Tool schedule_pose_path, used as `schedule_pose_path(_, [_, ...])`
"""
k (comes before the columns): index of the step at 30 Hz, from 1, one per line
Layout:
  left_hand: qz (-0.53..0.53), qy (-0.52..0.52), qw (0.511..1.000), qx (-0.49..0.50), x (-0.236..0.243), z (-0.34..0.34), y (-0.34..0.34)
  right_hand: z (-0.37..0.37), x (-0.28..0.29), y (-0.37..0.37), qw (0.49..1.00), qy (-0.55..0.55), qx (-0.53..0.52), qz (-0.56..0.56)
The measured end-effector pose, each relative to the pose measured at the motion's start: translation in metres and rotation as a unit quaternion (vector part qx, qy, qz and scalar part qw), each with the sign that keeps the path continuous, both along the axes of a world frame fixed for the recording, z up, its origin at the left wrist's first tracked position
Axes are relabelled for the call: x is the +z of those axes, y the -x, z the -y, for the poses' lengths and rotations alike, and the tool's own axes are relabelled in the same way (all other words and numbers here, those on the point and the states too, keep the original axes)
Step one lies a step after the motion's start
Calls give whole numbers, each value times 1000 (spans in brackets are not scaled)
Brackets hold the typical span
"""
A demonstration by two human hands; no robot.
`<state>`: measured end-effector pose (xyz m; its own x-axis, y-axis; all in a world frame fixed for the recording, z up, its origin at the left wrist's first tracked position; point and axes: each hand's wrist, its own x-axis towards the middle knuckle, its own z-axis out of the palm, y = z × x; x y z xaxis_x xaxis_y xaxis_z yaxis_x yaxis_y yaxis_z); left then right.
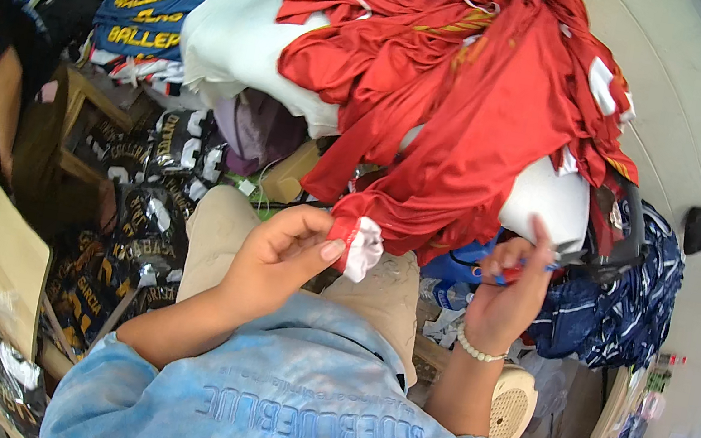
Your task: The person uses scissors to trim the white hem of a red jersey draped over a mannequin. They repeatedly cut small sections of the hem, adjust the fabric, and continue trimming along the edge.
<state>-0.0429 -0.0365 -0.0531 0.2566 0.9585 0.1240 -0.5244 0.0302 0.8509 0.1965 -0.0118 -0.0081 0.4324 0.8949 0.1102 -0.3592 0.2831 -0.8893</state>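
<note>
Red jersey garments (475,129) with yellow trim lie heaped over a white padded form in front of me. My left hand (285,255) pinches one red garment's edge between thumb and fingers, and its white inner side (364,252) bulges out past my fingertips. My right hand (511,295), wearing a pale beaded bracelet (479,351), is held up to the right, apart from the cloth. Its index finger points up while the other fingers curl round a small tool with blue and red parts (506,276); blur hides its exact kind.
Navy jerseys with yellow lettering (151,4) hang at the far left. Black bagged garments (149,228) pile up on the left floor, near another person (7,100). Dark blue patterned garments (622,299) are stacked at right. A plastic bottle (447,294) stands beyond my knees.
</note>
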Motion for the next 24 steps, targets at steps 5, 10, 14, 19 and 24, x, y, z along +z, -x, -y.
schedule_pose_path(5, [-30, -4, 999, -24, -1, 0, -3, 18, -29, 8, 961, 85, 198, 172])
schedule_pose_path(10, [88, 78, 992, -37, 5, -2, -3, 25, -51, 43, 902, 172, 395, 7])
schedule_pose_path(14, [119, 82, 989, -18, 8, -5, -1, 30, -60, 49, 869, 127, 467, -103])
schedule_pose_path(19, [57, 83, 995, 10, 2, -9, 2, 24, -57, 43, 868, 98, 465, -143])
schedule_pose_path(24, [-295, -147, 917, 224, -18, -16, 5, 22, -46, 43, 933, 44, 156, 321])
